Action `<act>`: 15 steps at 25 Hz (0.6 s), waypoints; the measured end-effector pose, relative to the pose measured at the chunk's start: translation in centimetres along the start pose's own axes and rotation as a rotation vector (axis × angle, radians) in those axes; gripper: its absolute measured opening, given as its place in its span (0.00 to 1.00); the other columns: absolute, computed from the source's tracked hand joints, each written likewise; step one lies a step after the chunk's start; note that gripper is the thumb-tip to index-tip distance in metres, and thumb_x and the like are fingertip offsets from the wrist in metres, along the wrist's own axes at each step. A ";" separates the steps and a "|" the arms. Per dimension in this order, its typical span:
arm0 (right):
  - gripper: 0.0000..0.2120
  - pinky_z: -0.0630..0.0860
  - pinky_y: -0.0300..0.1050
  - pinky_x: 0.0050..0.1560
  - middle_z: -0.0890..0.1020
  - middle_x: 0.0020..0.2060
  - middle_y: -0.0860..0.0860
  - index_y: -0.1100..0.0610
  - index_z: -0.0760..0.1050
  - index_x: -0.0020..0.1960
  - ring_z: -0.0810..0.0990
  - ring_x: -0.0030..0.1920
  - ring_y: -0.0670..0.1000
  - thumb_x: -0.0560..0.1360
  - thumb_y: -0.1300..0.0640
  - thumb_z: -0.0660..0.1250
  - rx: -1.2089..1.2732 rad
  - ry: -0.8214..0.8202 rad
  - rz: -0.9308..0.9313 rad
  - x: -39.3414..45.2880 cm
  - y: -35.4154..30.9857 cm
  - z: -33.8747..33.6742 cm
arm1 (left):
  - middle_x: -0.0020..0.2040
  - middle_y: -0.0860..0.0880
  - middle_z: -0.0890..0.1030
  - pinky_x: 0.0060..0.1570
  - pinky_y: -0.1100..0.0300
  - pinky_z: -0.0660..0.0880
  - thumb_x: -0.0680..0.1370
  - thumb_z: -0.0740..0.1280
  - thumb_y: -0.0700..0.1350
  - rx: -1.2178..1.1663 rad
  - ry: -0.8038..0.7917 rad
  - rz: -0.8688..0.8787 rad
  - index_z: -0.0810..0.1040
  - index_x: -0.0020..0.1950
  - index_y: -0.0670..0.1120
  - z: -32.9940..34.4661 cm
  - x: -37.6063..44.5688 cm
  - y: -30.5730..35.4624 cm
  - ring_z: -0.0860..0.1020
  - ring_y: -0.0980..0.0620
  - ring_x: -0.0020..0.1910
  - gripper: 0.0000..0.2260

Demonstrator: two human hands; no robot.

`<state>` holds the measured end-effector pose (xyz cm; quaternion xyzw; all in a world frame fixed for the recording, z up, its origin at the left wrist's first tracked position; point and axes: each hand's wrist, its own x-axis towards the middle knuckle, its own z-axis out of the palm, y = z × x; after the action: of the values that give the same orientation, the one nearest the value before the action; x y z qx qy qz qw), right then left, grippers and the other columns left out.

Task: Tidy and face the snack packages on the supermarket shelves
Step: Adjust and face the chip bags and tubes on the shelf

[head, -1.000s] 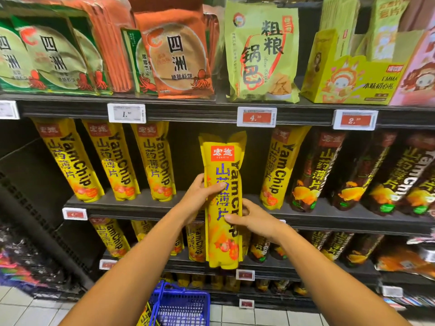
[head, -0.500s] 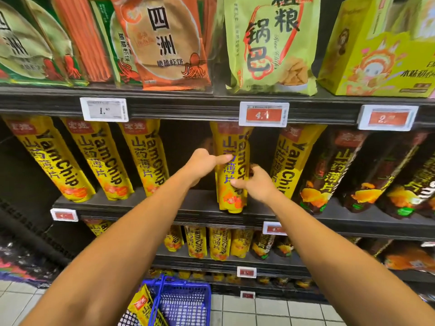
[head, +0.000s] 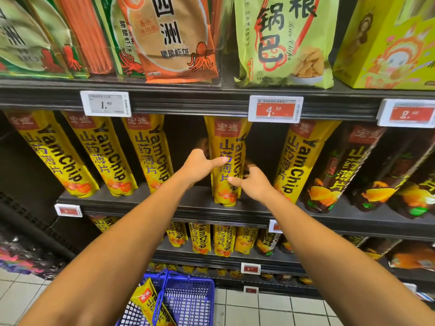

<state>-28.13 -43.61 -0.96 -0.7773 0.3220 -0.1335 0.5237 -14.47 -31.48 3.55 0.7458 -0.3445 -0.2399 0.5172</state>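
The yam chip pack is stood upright on the middle shelf, in the gap between the leaning yellow packs to its left and the yellow pack to its right. Its base rests on the shelf board near the front edge, and its printed face is turned outward. It is held at mid-height from both sides: the left hand is wrapped round its left edge with the thumb laid across the front, and the right hand is curled against its right edge with the thumb touching the front. The fingers behind the pack are hidden, so how firmly it is gripped cannot be told.

The pack is judged to be light, a tall tube of thin glossy film that is likely slippery and easily dented, with brittle chips inside; a gentle hold at the waist from both sides seems best, as is done here. It may tip once released, since the neighbours lean.

Dark brown packs are ranged further right. Above, a red price tag covers part of the pack's top. On the floor nearby, a blue basket is cut off by the frame's lower edge, with another yellow pack in it. The lowest shelves are too dim to be read.
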 end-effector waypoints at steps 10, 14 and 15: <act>0.37 0.68 0.45 0.65 0.68 0.75 0.54 0.56 0.57 0.79 0.69 0.72 0.56 0.76 0.56 0.73 0.097 0.027 -0.060 -3.2 0.9 -3.9 | 0.70 0.49 0.72 0.62 0.58 0.68 0.77 0.71 0.49 -0.218 0.120 -0.071 0.64 0.74 0.45 0.0 -3.5 -1.8 0.72 0.54 0.64 0.29; 0.28 0.74 0.37 0.57 0.76 0.66 0.53 0.54 0.65 0.74 0.77 0.60 0.47 0.77 0.58 0.71 0.160 0.049 -0.076 -6.1 3.6 -7.7 | 0.59 0.50 0.80 0.54 0.59 0.73 0.79 0.68 0.45 -0.266 0.252 -0.060 0.72 0.67 0.46 1.2 -6.2 -1.8 0.78 0.56 0.56 0.17; 0.24 0.76 0.36 0.54 0.78 0.62 0.55 0.53 0.68 0.71 0.79 0.54 0.45 0.77 0.59 0.71 0.189 0.062 -0.076 -6.8 4.2 -8.7 | 0.56 0.50 0.81 0.53 0.58 0.74 0.79 0.68 0.44 -0.266 0.261 -0.056 0.75 0.63 0.47 1.8 -6.8 -1.6 0.79 0.54 0.55 0.13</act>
<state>-39.58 -46.63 -0.24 -0.7318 0.2941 -0.2069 0.5789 -19.77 -26.99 1.44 0.7048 -0.2188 -0.1991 0.6447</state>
